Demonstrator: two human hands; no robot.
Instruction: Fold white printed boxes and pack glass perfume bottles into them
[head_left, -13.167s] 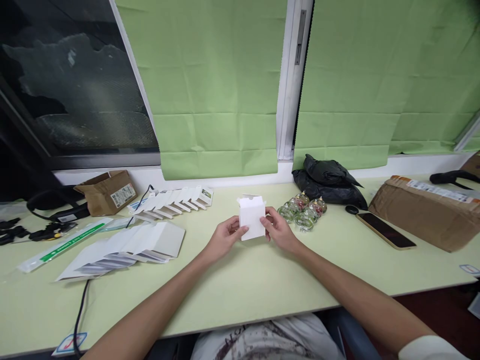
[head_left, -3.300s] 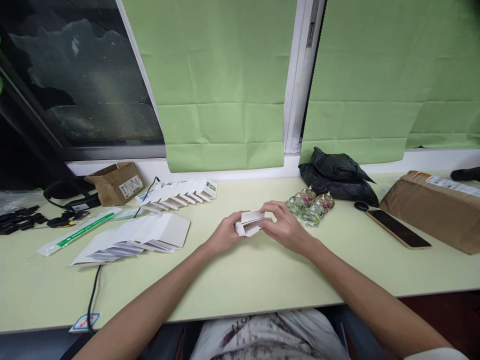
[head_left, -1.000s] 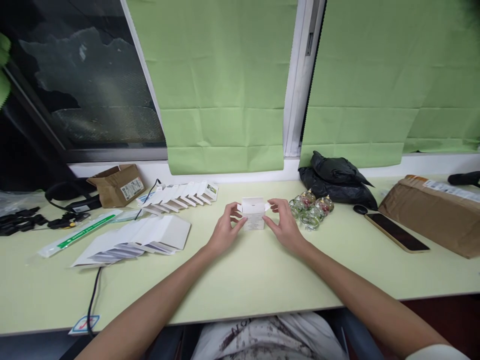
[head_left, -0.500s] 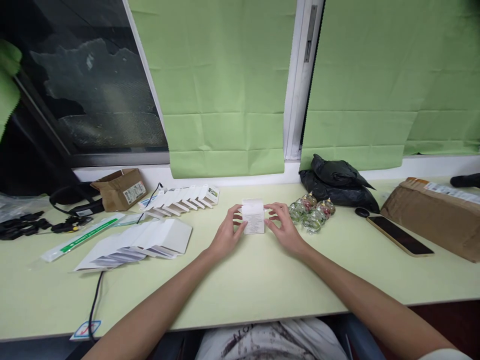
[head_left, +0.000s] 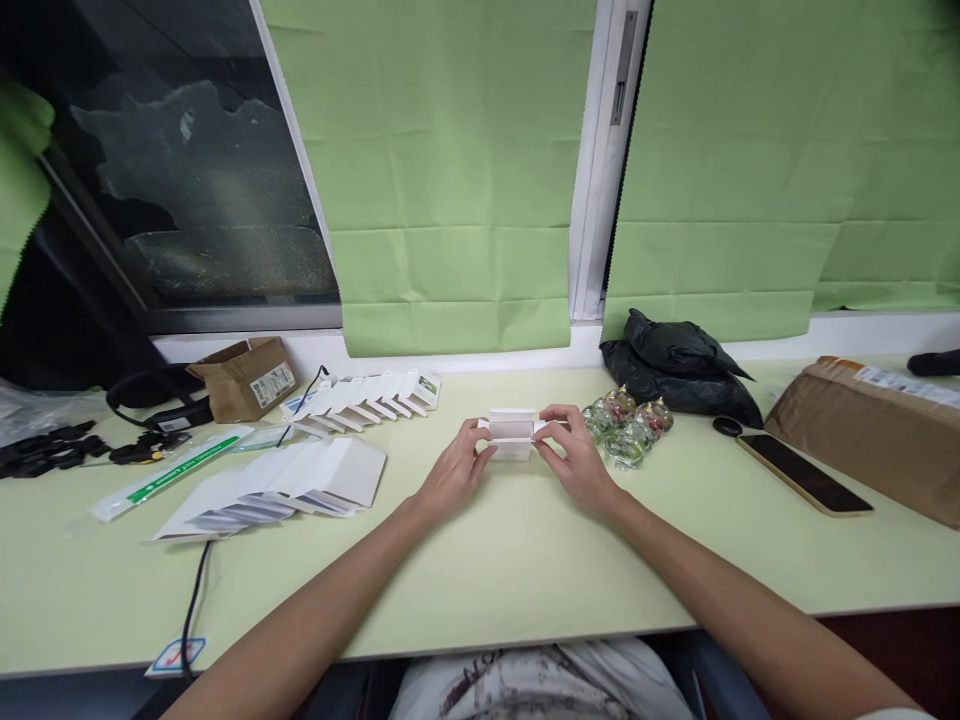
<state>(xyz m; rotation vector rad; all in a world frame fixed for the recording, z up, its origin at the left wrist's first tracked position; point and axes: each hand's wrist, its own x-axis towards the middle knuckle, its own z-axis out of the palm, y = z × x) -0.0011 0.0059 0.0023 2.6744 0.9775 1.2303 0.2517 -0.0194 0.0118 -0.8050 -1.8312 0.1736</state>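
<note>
Head view, frame centre: small white carton [head_left: 511,437] held on surface [head_left: 480,570] between left hand [head_left: 459,470] and right hand [head_left: 574,455], both closed on it, top flaps open. Step: erecting carton. Next, likely: tuck flaps squarely.

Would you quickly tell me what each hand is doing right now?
Left hand: closed on the small white box.
Right hand: closed on the same box.

Small packing/office workspace: pale green desk [head_left: 480,560] under a window w/ green blinds [head_left: 450,200], flat white carton blanks [head_left: 285,485] fanned out, brown parcels [head_left: 870,435], cables [head_left: 150,410], phone [head_left: 802,472].
</note>
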